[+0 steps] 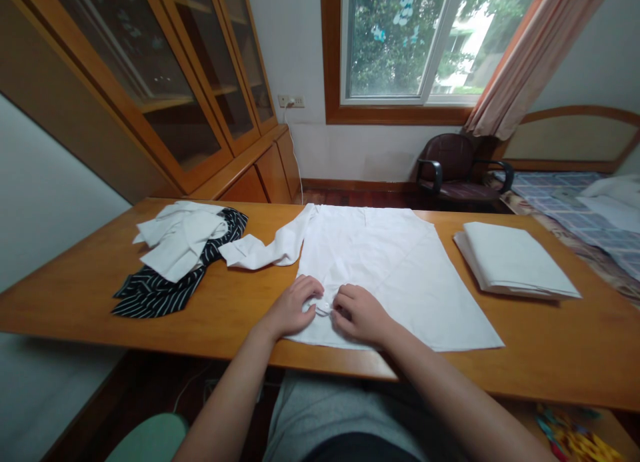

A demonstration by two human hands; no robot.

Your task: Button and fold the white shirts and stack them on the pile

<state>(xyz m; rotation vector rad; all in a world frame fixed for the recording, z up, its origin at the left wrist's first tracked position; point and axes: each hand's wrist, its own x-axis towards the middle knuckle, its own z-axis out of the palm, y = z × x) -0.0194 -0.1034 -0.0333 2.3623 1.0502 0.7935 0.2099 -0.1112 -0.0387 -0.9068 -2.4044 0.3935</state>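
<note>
A white long-sleeved shirt (400, 275) lies spread on the wooden table in front of me, one sleeve (273, 250) stretching out to the left. Near its lower left part, my left hand (295, 305) has its fingers curled onto a small bunched bit of the white cloth (324, 305). Just to the right of that bit, my right hand (361, 314) is closed, with fingertips pinching the same fabric. The fingers partly cover the bunched piece, so its exact shape is hard to see.
A folded white stack of cloth (520, 259) sits on the table (555, 355) at right. At left lie white cloth pieces (183, 239) over a black-and-white striped cloth (160, 292). Beyond are a glass-fronted cabinet (200, 69), an office chair (455, 165) and a bed. A green stool (150, 439) stands below.
</note>
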